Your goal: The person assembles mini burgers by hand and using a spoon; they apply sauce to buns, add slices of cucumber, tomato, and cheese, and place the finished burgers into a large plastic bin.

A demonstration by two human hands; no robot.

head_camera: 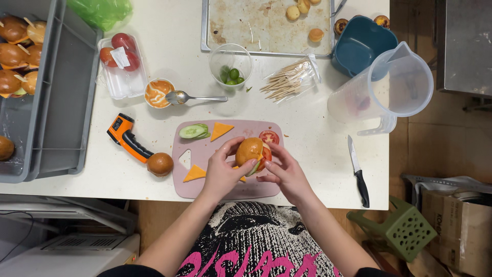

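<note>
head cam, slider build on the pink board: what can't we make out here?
Head view only:
- Mini burger underside and lower layers: hidden by left hand and right hand.
- Grey crate of finished burgers: cut off by the left edge.
- Baking tray: cut off by the top edge.
- Clear cup contents: small green pieces, unidentifiable.

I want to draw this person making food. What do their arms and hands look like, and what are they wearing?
Both arms are bare from the hands up to the bottom of the picture: no gloves, rings, watch or bracelets show. The left hand and right hand have short, plain nails. The top is black with a grey-white print and big pink lettering.
</note>
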